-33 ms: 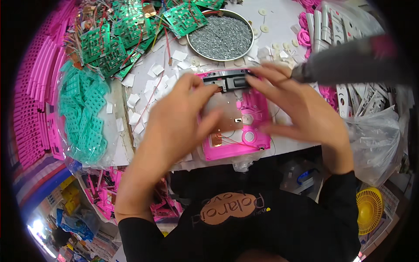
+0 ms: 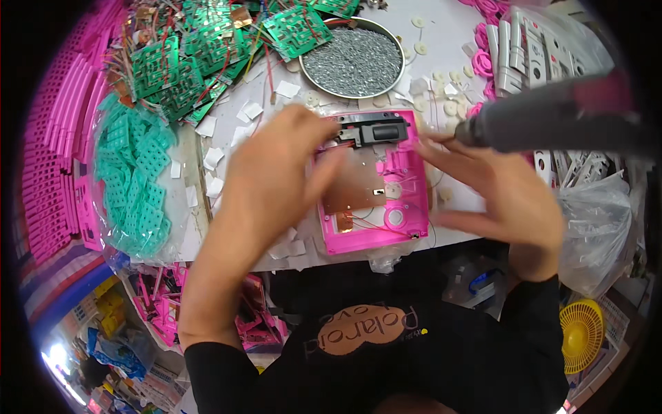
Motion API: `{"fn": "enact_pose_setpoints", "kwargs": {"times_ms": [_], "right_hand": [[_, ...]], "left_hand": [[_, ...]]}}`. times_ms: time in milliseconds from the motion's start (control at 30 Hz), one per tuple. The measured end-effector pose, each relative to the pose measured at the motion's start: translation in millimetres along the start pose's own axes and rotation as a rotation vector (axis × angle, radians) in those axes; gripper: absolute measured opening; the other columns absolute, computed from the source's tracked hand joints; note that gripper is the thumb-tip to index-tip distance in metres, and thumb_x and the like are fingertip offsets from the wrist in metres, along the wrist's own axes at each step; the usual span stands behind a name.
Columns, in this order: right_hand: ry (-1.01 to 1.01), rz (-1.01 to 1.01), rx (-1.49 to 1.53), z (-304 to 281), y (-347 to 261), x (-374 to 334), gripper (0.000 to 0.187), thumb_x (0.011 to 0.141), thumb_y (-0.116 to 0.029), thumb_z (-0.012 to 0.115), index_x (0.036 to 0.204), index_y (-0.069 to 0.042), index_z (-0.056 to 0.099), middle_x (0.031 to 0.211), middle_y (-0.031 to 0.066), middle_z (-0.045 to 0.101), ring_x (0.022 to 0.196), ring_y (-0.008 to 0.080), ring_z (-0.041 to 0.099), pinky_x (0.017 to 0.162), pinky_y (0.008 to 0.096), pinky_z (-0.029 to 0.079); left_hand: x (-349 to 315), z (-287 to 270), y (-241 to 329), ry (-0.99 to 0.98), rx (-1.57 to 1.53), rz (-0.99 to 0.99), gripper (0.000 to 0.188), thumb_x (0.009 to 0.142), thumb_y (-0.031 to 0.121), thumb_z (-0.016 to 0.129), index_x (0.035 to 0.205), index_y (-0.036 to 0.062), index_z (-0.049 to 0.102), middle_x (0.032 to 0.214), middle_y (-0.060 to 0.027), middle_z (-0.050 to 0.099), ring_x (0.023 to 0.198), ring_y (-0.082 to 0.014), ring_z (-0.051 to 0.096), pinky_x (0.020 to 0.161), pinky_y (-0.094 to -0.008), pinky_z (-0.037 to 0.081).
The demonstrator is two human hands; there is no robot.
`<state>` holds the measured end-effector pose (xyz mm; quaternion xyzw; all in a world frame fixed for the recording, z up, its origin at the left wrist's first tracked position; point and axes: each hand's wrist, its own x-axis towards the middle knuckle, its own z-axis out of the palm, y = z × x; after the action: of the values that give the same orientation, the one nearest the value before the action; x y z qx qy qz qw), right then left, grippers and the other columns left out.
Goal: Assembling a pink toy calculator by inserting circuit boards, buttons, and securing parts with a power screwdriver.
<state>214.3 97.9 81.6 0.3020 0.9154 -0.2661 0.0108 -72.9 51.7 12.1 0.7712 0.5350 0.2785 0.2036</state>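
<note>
A pink plastic casing (image 2: 376,238) lies flat on the worktable, holding a brown circuit board (image 2: 355,200), thin red wires and a copper-coloured piece. Along its far side sits a black plastic mechanism (image 2: 386,131). My left hand (image 2: 269,172) reaches over the casing's left side, fingers curled at the mechanism's left end; the thumb is blurred above the board and the fingertips are partly hidden. My right hand (image 2: 507,190) is just right of the casing, fingers spread. The tip of a grey power screwdriver (image 2: 552,114) is close to those fingers; whether they touch is unclear.
A round metal dish (image 2: 353,58) of small screws stands beyond the casing, beside piled green circuit boards (image 2: 207,48). Teal perforated pieces (image 2: 134,179) fill a plastic bag on the left. Pink panels (image 2: 58,138) are stacked farther left; white parts (image 2: 531,52) lie at far right.
My right hand has moved off the casing, slightly right and nearer to me; the screwdriver has shifted the same way nearer. The black mechanism sits slightly farther right. My left hand stays over the casing's left side.
</note>
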Motion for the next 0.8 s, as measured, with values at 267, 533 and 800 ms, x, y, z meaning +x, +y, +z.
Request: {"fn": "enact_pose_setpoints", "kwargs": {"times_ms": [267, 533, 800], "right_hand": [[0.354, -0.729, 0.708, -59.2, 22.2, 40.0, 0.086, 0.095, -0.051, 0.063, 0.151, 0.006, 0.031, 0.116, 0.0142, 0.057, 0.088, 0.017, 0.059, 0.078, 0.0349, 0.05], [0.758, -0.085, 1.16, -44.3, -26.8, 80.2, 0.04, 0.082, -0.007, 0.075, 0.116, 0.006, 0.057, 0.074, 0.0085, 0.062, 0.056, 0.0137, 0.056, 0.05, 0.028, 0.045], [0.815, -0.043, 1.075, -36.3, -6.2, 68.4, 0.04, 0.081, -0.008, 0.078, 0.112, 0.0, 0.054, 0.081, 0.0107, 0.065, 0.064, 0.0163, 0.063, 0.058, 0.029, 0.052]], "left_hand": [[119.2, 39.3, -43.6, -0.115, 0.538, 0.244, 0.012, 0.081, 0.019, 0.069, 0.088, 0.013, 0.077, 0.097, -0.0098, 0.072, 0.096, -0.0304, 0.07, 0.081, -0.0492, 0.05], [127.7, 44.9, -48.8, -0.166, 0.416, 0.287, 0.015, 0.093, 0.024, 0.061, 0.097, 0.0133, 0.071, 0.099, -0.008, 0.072, 0.099, -0.0275, 0.07, 0.09, -0.0495, 0.043], [125.7, 31.1, -32.1, -0.037, 0.134, 0.172, 0.021, 0.098, 0.023, 0.061, 0.092, 0.0033, 0.064, 0.076, -0.0112, 0.067, 0.068, -0.0262, 0.065, 0.063, -0.0406, 0.049]]}}
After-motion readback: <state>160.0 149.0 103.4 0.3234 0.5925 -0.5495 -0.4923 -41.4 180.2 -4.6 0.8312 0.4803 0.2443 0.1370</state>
